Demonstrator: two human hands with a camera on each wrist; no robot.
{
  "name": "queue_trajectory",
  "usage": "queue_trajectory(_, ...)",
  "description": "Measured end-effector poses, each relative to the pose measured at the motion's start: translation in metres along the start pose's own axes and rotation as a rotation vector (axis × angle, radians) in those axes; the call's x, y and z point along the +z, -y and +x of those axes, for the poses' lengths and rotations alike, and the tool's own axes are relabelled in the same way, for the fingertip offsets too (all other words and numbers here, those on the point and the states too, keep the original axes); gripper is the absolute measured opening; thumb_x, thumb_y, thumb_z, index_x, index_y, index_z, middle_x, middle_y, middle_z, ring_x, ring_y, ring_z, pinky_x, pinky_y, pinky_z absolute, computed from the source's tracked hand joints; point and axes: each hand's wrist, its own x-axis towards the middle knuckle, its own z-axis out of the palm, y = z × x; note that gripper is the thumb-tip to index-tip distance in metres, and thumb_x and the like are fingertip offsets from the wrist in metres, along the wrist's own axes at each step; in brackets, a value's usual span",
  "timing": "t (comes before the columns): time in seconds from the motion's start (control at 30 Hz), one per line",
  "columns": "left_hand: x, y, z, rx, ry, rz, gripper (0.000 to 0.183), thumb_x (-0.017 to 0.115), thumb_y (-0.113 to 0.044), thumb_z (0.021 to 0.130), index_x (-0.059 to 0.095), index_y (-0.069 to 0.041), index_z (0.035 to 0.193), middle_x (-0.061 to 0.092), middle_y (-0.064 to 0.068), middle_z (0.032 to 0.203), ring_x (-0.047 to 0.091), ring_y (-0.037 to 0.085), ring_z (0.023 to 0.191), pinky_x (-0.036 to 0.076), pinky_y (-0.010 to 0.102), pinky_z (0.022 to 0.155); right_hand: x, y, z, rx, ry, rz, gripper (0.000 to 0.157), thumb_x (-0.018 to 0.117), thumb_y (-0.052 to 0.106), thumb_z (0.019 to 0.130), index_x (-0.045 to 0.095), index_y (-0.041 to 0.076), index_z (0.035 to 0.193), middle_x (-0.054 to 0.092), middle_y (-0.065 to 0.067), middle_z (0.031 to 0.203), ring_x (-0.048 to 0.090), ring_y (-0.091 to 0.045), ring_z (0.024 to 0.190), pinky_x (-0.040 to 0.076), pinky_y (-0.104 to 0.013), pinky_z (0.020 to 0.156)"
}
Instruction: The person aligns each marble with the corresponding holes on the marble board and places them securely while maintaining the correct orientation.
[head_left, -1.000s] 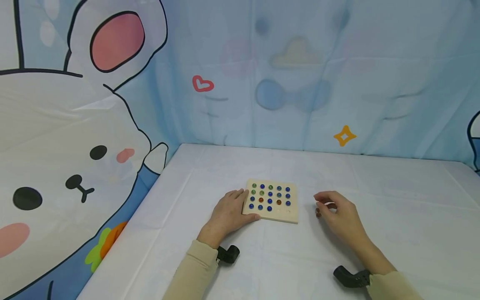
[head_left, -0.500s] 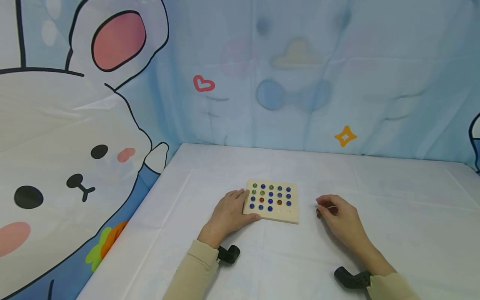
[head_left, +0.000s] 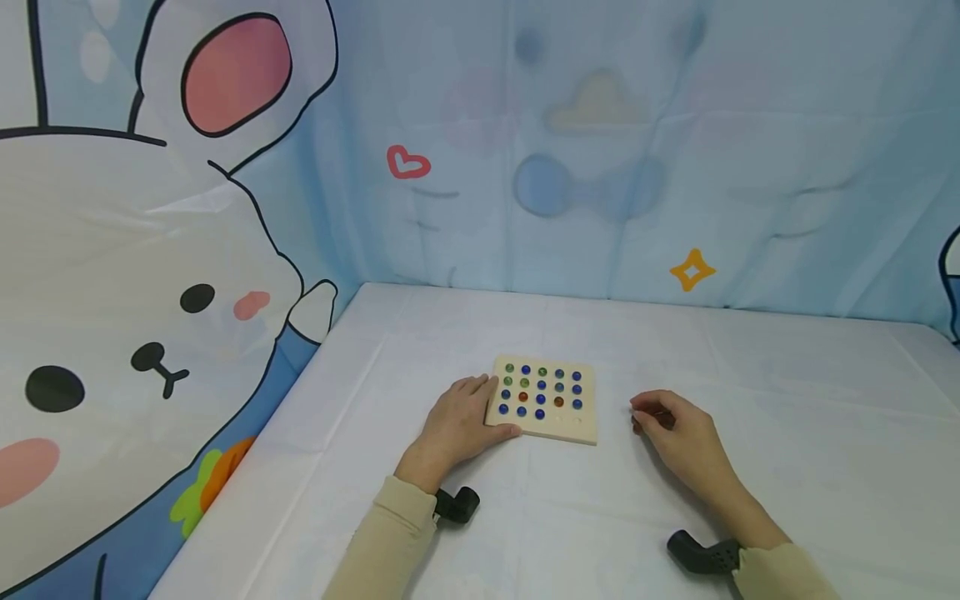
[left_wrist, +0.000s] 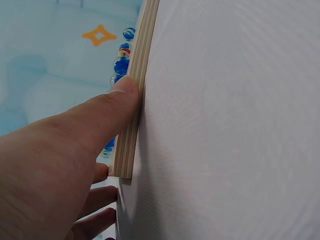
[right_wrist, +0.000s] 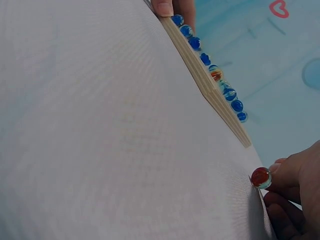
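A square wooden board (head_left: 542, 425) lies on the table with glass marbles (head_left: 541, 399) in rows, mostly blue, some green and orange-red. Two hollows at its near right hold no marble. My left hand (head_left: 455, 429) holds the board at its near left corner. Its thumb (left_wrist: 122, 90) presses the near edge while the fingers lie along the left side. To the right of the board and apart from it, my right hand (head_left: 682, 433) pinches a red and clear marble (right_wrist: 260, 177) between thumb and fingers, close over the cloth. Its other fingers are curled under, partly hidden.
White cloth covers the table (head_left: 825, 433). A blue printed curtain (head_left: 480, 150) hangs behind it, and a cartoon rabbit panel (head_left: 135, 292) stands along the left. Black wrist cameras (head_left: 459, 506) sit on both forearms.
My right hand has shifted very slightly toward me and stays right of the board. The left hand and the board keep their places; the head view has tilted a little.
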Motion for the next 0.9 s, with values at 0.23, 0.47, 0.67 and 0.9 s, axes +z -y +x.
queue_trajectory(0.23, -0.0008, 0.0002, -0.0006, 0.005, -0.004, -0.004, 0.085, 0.066, -0.059, 0.088, 0.041, -0.009, 0.152, 0.046, 0.010, 0.154, 0.043, 0.026, 0.141, 0.037, 0.041, 0.119, 0.0020, -0.0003, -0.0001, 0.010, -0.002, -0.012, 0.015, 0.063, 0.006, 0.095, 0.068, 0.009, 0.109, 0.071, -0.005, 0.094, 0.062, -0.014, 0.083, 0.047, -0.010, 0.070)
queue_trajectory(0.47, -0.0008, 0.0002, -0.0008, 0.006, -0.005, -0.008, 0.084, 0.066, -0.059, 0.088, 0.041, -0.009, 0.151, 0.046, 0.010, 0.154, 0.043, 0.027, 0.142, 0.037, 0.041, 0.119, 0.0029, -0.0017, -0.0003, 0.011, 0.001, -0.021, 0.014, 0.063, 0.007, 0.096, 0.068, 0.010, 0.108, 0.071, -0.003, 0.092, 0.060, -0.011, 0.080, 0.047, -0.010, 0.068)
queue_trajectory(0.67, -0.0016, -0.0002, -0.0012, 0.005, -0.007, -0.016, 0.084, 0.067, -0.058, 0.088, 0.042, -0.009, 0.151, 0.046, 0.010, 0.153, 0.043, 0.027, 0.142, 0.037, 0.042, 0.119, 0.0035, -0.0013, 0.0003, 0.014, -0.002, -0.010, 0.013, 0.064, 0.007, 0.096, 0.068, 0.009, 0.108, 0.071, -0.003, 0.091, 0.062, -0.011, 0.079, 0.049, -0.012, 0.066)
queue_trajectory(0.9, -0.0015, -0.0004, -0.0011, 0.001, -0.005, -0.012, 0.084, 0.067, -0.058, 0.087, 0.042, -0.009, 0.151, 0.046, 0.010, 0.153, 0.044, 0.027, 0.141, 0.037, 0.042, 0.118, 0.0015, -0.0001, 0.0006, 0.012, -0.002, 0.019, 0.012, 0.065, 0.008, 0.095, 0.067, 0.009, 0.107, 0.071, -0.003, 0.090, 0.062, -0.008, 0.076, 0.048, -0.011, 0.065)
